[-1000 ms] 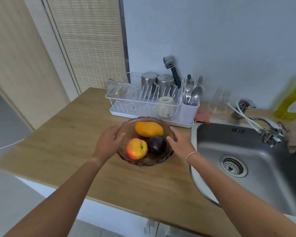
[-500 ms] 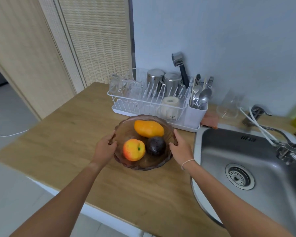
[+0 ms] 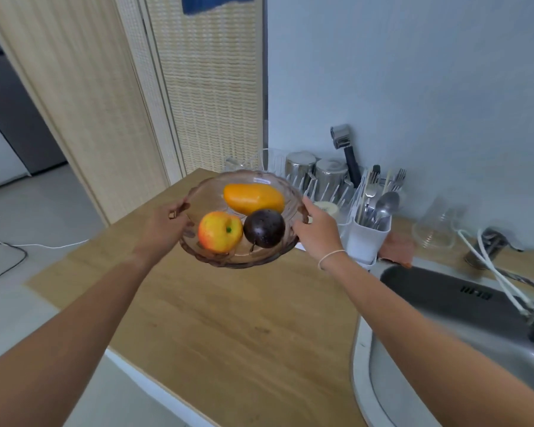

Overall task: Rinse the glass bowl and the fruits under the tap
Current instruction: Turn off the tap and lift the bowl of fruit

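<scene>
From the head view, your left hand (image 3: 164, 224) grips the left rim of the glass bowl (image 3: 198, 201), fingers curled round the scalloped edge with the thumb over the top. Your right hand (image 3: 316, 231) grips the opposite rim the same way, thumb on the inside edge; a thin white band (image 3: 330, 257) circles that wrist. The bowl is lifted clear of the wooden surface (image 3: 228, 328), held between both hands above its far part, in front of the white dish rack (image 3: 330, 192) that stands along the far edge.

Three fruits lie in the bowl. The orange mango (image 3: 253, 198) rests at the far side, the red-and-yellow apple (image 3: 219, 231) at the near left, and the dark purple fruit (image 3: 264, 228) at the near right, touching both the apple and the mango.

To the right, the steel sink (image 3: 444, 343) is set into the surface, with the tap (image 3: 506, 272) at its far right side and a white hose (image 3: 494, 272) running along it. A white cutlery holder (image 3: 370, 238) with spoons and forks hangs at the rack's right end, just beside your right hand. Two steel cups (image 3: 315, 174) stand upside down in the rack. A clear glass (image 3: 435, 223) stands near the far edge, between the cutlery holder and the tap.
</scene>
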{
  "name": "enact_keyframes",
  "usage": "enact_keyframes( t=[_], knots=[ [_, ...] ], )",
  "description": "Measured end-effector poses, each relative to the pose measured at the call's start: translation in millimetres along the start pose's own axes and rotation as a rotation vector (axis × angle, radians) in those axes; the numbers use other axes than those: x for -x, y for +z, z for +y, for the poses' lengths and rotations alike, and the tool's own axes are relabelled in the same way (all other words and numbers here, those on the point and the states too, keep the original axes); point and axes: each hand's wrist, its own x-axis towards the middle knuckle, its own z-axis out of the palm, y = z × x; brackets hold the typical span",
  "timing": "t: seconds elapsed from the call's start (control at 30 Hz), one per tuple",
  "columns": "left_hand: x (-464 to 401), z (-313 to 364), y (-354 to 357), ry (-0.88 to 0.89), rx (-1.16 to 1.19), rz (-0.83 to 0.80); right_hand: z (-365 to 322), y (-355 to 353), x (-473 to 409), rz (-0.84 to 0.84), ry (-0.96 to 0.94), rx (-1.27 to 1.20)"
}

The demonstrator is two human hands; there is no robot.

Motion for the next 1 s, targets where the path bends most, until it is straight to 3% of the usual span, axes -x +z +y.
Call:
enact_keyframes(
  t=[0.13,0.33,0.8,1.0],
  knots=[
    [-55.9,37.8,9.3,0.073,0.047,-0.027,-20.1,-20.8,-53.4,0.074,-0.010,0.028],
    [-64.7,50.5,29.5,0.119,0.065,-0.052,-14.7,-38.0,-69.3,0.096,-0.003,0.097],
    [-177.6,63.2,121.9,0.225,0.054,-0.463,44.1,-49.7,-131.6,0.426,0.323,0.080],
    [-194.4,58.8,148.1,0.260,-0.051,-0.528,54.8,-46.8,-137.2,0.430,0.376,0.098]
  ],
)
